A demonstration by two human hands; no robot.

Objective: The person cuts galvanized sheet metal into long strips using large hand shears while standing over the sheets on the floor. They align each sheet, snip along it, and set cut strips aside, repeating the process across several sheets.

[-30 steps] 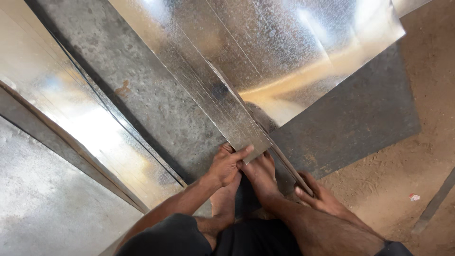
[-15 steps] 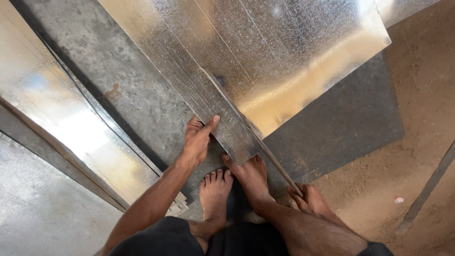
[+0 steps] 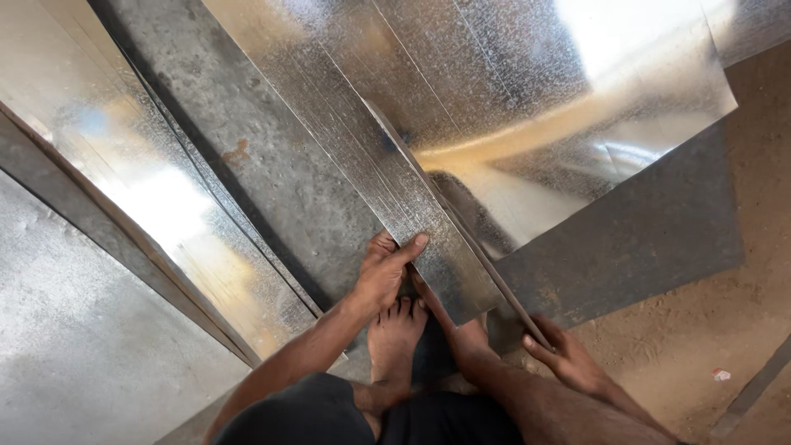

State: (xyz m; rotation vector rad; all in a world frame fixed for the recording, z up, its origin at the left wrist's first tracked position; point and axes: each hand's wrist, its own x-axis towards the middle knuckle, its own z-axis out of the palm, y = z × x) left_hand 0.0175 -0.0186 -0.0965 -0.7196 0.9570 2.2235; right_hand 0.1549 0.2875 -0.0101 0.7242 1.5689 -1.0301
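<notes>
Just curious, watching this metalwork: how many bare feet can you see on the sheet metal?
2. One foot lies beside the left hand; the other foot is partly tucked under the folded metal strip, near the right hand.

No pkgs, labels, signs or screens in my view. I see no printed or lit surface anywhere in frame.
</notes>
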